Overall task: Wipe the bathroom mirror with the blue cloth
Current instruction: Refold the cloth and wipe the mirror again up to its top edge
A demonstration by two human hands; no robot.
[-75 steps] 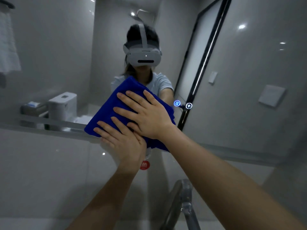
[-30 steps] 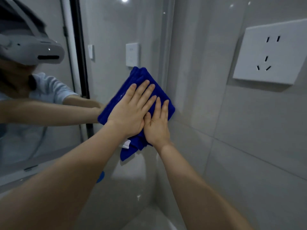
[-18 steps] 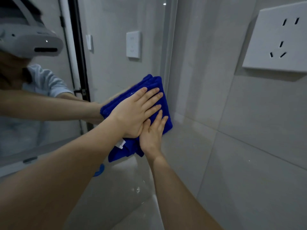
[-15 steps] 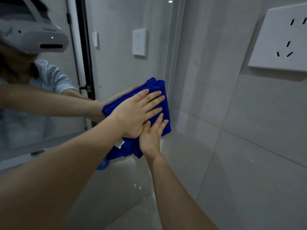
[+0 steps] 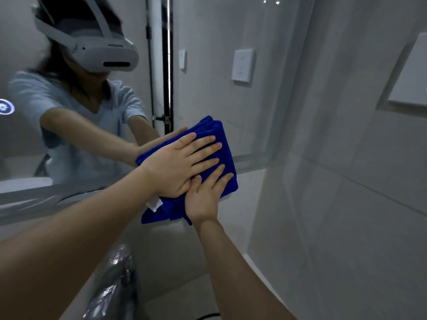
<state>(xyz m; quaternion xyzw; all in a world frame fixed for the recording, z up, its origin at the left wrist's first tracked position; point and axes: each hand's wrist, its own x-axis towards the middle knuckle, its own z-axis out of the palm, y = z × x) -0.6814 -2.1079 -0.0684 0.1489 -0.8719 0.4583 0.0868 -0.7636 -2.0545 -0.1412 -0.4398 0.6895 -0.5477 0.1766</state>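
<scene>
Sliding left, your blue cloth (image 5: pixel 227 144) has left the mirror's (image 5: pixel 208 88) right edge for centre frame; your left hand (image 5: pixel 175 167) and right hand (image 5: pixel 203 197), 2 flat palms with straight fingers, press it; the lower strip probably still needs wiping.

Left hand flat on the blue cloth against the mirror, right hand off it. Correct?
No: head view shows the right hand flat on the blue cloth too, just below the left hand, both pressing it to the mirror.
</scene>
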